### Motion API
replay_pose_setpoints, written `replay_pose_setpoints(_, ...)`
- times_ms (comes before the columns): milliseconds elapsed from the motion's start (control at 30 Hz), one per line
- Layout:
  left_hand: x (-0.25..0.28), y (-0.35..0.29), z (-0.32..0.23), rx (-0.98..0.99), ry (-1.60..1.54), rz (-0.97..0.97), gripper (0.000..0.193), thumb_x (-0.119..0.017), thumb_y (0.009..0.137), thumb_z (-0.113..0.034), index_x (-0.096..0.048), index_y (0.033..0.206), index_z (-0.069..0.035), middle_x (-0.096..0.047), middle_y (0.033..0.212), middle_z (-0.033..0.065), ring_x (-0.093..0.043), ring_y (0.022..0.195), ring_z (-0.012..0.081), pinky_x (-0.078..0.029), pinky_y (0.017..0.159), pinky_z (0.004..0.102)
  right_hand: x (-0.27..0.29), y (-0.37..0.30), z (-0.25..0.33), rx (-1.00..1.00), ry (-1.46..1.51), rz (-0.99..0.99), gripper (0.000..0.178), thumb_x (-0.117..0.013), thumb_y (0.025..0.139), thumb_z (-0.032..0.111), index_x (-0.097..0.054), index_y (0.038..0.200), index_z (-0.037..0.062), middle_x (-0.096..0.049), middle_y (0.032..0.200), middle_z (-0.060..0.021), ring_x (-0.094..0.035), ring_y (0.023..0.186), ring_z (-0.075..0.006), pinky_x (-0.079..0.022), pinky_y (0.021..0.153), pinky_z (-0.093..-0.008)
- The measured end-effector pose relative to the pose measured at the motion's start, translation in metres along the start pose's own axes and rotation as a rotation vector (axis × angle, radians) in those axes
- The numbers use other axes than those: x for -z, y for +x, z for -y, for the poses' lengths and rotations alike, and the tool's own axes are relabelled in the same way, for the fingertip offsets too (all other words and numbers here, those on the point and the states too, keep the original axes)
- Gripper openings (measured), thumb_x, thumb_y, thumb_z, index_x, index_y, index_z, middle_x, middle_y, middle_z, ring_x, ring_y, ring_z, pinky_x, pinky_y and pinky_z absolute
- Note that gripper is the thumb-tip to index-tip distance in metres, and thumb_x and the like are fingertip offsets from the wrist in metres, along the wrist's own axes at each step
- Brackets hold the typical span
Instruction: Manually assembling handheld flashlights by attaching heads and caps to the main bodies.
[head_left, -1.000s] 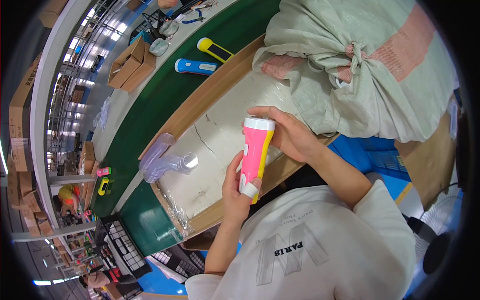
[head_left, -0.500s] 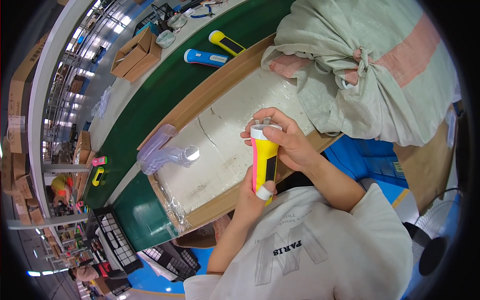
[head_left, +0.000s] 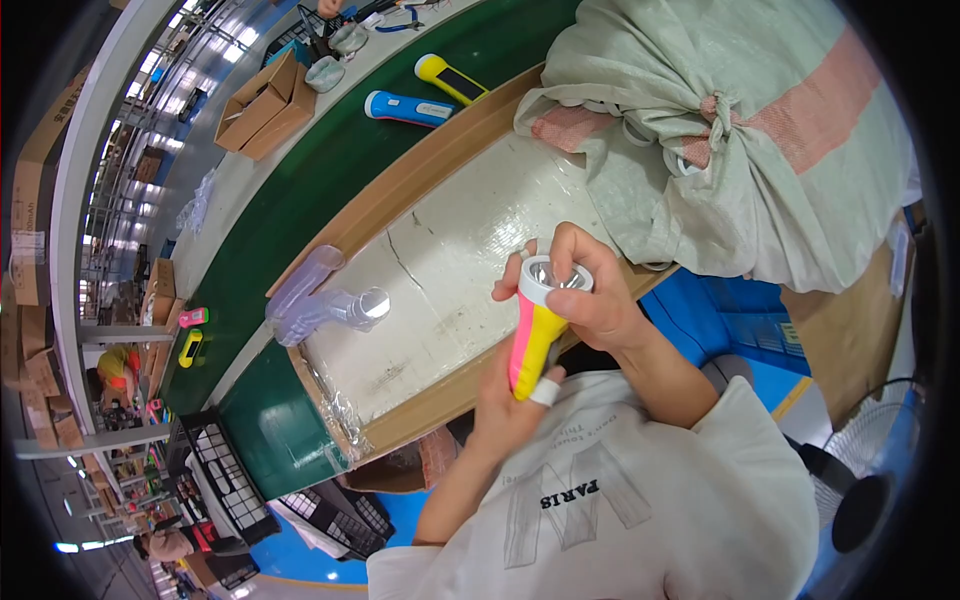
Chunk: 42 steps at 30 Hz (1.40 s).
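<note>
This is a factory workshop, laid out like a hand-assembly line. A long green surface [head_left: 310, 190] curves away to the far left, carrying several flashlights of one shape: a blue flashlight [head_left: 408, 108] and a yellow flashlight [head_left: 450, 78] nearer, a pink flashlight [head_left: 193, 317] farther left. Blue-handled pliers [head_left: 402, 24] and an open carton [head_left: 280, 120] lie along its far edge. At the right bulges a tied woven sack [head_left: 790, 170]; a black crate [head_left: 225, 470] stands to the left. Beyond, co-workers [head_left: 118, 370] bend among more cartons [head_left: 35, 230], under bright strip lights [head_left: 66, 547].
</note>
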<state>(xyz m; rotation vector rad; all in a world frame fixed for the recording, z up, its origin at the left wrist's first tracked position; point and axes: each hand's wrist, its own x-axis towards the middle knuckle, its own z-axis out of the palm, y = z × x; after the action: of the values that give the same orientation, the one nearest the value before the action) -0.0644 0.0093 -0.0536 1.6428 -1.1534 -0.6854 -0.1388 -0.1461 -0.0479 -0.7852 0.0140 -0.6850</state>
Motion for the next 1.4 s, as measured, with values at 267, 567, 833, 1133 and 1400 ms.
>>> replay_pose_setpoints(267,0.008,0.015,0.002,0.522,-0.579,0.117,0.049,-0.067,0.082,-0.007,-0.042,0.124,-0.002,-0.062,0.088,0.0129,-0.06,0.065,0.0186,-0.049,0.058,0.0289,0.009,0.002,-0.003,-0.146,-0.017,-0.184,0.037,-0.065,0.089,0.027,-0.048,0.113,0.0057,-0.06,0.106,-0.0141,-0.062,0.102,-0.0223,-0.052,0.087,-0.0353)
replay_pose_setpoints(567,0.015,0.013,0.026,0.478,-1.546,0.429,0.067,-0.063,0.086,-0.043,-0.041,0.131,0.002,-0.054,0.085,0.0179,-0.051,0.055,0.0213,-0.045,0.039,0.0299,0.025,0.003,-0.004,-0.209,0.077,-0.174,0.041,-0.048,0.099,0.027,-0.047,0.128,-0.0008,-0.058,0.115,-0.0128,-0.057,0.109,-0.0198,-0.048,0.093,-0.0338)
replay_pose_setpoints(833,0.0,0.019,0.003,0.206,-0.211,-0.044,0.076,-0.076,0.077,-0.04,-0.039,0.132,-0.001,-0.058,0.096,0.0092,-0.058,0.086,0.0167,-0.052,0.069,0.032,0.017,0.003,-0.004,-0.122,-0.019,-0.158,0.04,-0.06,0.093,0.024,-0.05,0.126,0.0033,-0.059,0.115,-0.0123,-0.058,0.105,-0.0178,-0.048,0.093,-0.0329)
replay_pose_setpoints(1133,-0.004,0.006,-0.031,0.482,-0.888,0.268,0.049,-0.073,0.074,-0.008,-0.047,0.115,-0.004,-0.054,0.078,0.0067,-0.053,0.063,0.013,-0.043,0.054,0.0253,-0.008,0.004,0.006,-0.082,0.237,-0.052,0.025,-0.066,0.084,0.025,-0.05,0.094,0.0089,-0.058,0.102,-0.0159,-0.059,0.102,-0.0293,-0.048,0.094,-0.0393)
replay_pose_setpoints(1400,-0.01,-0.005,-0.033,0.243,-0.426,0.093,0.049,-0.071,0.077,-0.009,-0.045,0.118,-0.001,-0.058,0.087,0.0112,-0.059,0.071,0.0195,-0.05,0.063,0.0318,-0.001,-0.012,0.017,-0.014,0.021,-0.008,0.032,-0.07,0.08,0.024,-0.043,0.091,0.0119,-0.058,0.102,-0.0219,-0.059,0.103,-0.0326,-0.046,0.094,-0.0419)
